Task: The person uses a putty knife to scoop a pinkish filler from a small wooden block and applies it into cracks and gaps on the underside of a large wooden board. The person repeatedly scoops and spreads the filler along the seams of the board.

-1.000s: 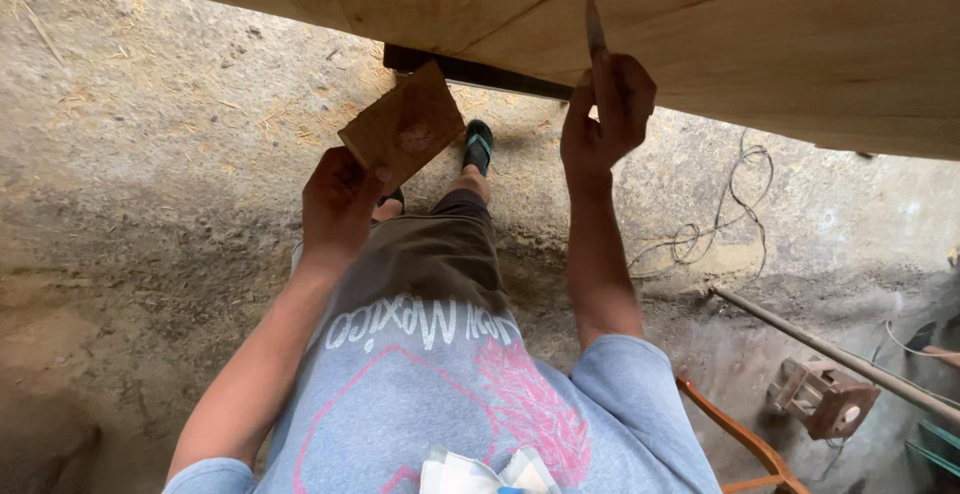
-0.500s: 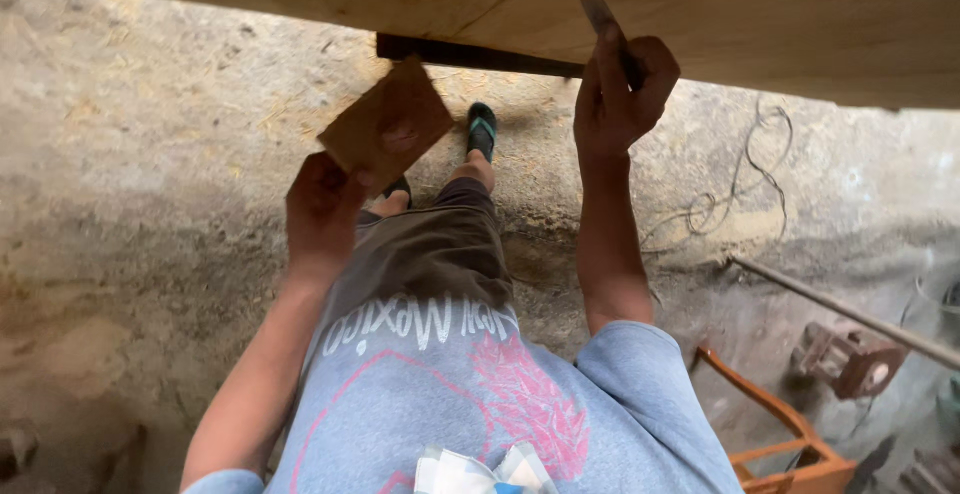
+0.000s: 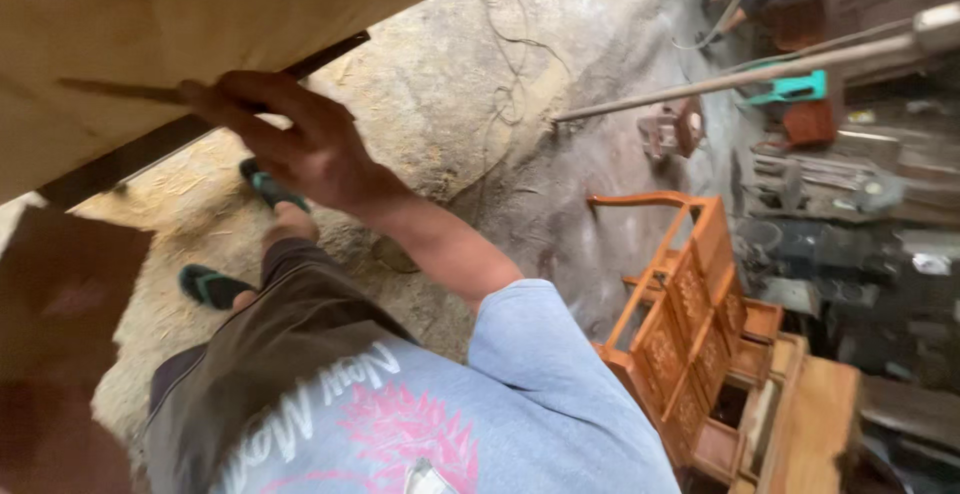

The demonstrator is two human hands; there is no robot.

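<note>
Sawdust floor (image 3: 560, 104), carved chair (image 3: 690, 324); right hand (image 3: 300, 144) grip pinching thin blade (image 3: 120, 91) against plank (image 3: 150, 24).

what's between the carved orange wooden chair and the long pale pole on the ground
In the head view, mostly bare dirt floor separates the carved orange wooden chair from the long pale pole; a small reddish machine part sits just under the pole.

Thin flat tool (image 3: 120, 91): narrow, dark brown strip, blade-like, exact kind unclear from blur. Lies near-horizontal in the upper left of the frame, flat against the underside of the pale wood slab (image 3: 230, 14). Right end is gripped in the right hand (image 3: 300, 139); fingers (image 3: 235, 104) curl around it, free end points left. Slab: light tan, smooth, fills the upper left of the frame, edge running diagonally up to the right. Dark bar (image 3: 200, 124) runs along just under its lower edge.
</note>
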